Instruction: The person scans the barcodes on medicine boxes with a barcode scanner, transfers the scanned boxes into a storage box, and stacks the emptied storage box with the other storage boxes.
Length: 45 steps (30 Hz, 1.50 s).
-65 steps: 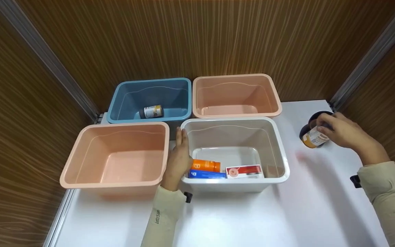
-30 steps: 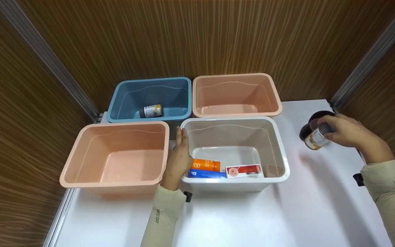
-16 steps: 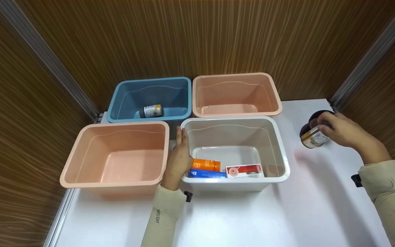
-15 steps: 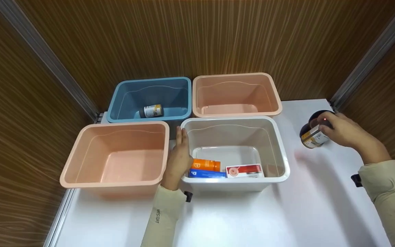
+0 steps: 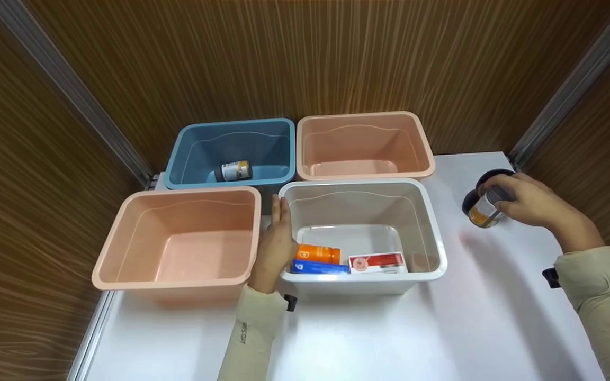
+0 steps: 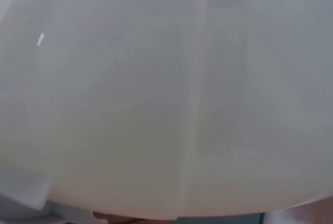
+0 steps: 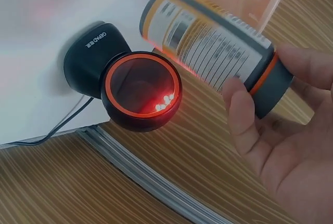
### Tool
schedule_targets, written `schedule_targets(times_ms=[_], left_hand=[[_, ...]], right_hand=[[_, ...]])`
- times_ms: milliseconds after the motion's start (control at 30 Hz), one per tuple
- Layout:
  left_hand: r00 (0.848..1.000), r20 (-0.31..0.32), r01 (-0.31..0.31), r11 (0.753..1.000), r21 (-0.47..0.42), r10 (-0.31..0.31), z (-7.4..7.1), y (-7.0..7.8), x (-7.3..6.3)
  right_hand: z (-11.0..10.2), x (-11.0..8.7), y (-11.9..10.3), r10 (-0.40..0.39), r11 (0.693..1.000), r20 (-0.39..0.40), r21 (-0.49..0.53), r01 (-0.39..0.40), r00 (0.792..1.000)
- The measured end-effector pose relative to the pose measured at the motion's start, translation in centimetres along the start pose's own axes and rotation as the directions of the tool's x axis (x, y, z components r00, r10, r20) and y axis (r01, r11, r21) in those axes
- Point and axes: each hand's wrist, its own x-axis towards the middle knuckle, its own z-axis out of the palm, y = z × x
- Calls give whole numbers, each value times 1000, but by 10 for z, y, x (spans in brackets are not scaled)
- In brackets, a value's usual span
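Brown wood-grain walls [image 5: 305, 58] box in a white table [image 5: 347, 338], and the action's over at three o'clock in the head view! There the right hand [image 5: 535, 203] has thumb and fingers curled around the dark cap end of a labelled bottle [image 5: 484, 210], holding it tilted, base out. Right beside it, apart in the right wrist view, sits a black scanner [image 7: 125, 78], orange ring, red light glowing in its window.

Down towards six o'clock, the left hand [image 5: 276, 246] lies fingers straight, gripping nothing, along the left side of the white bin [image 5: 360, 277], which sits at four. Inside that bin: an orange bottle [image 5: 318, 254] lying at its eight o'clock, a blue box [image 5: 320, 268] just below it, a red-and-white box [image 5: 377, 263] at its five.

Round the dial now: a pink bin [image 5: 178, 286] at eight, the blue bin [image 5: 231, 145] at ten with another bottle [image 5: 236, 171] on its side, and a second pink bin [image 5: 363, 143] at two!
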Motion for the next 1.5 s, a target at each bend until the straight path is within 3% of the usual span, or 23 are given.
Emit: schedule_targets(times_ms=[267, 700, 900, 1200, 1500], left_hand=[[999, -23, -28, 1000, -12, 28, 0, 0, 0], [999, -26, -31, 998, -54, 30, 0, -1, 0], [1000, -18, -21, 999, -35, 21, 0, -1, 0], [1000, -11, -12, 1000, -28, 11, -1, 0, 0], [999, -24, -34, 999, 16, 34, -2, 4, 0]], right_hand=[[1, 2, 0, 49, 999, -23, 5, -49, 999], [3, 4, -1, -14, 1000, -44, 16, 15, 999], [0, 3, -1, 4, 1000, -10, 21, -4, 1000], [-3, 2, -3, -5, 1000, -21, 4, 5, 1000], [-20, 1, -22, 57, 998, -35, 18, -57, 998]])
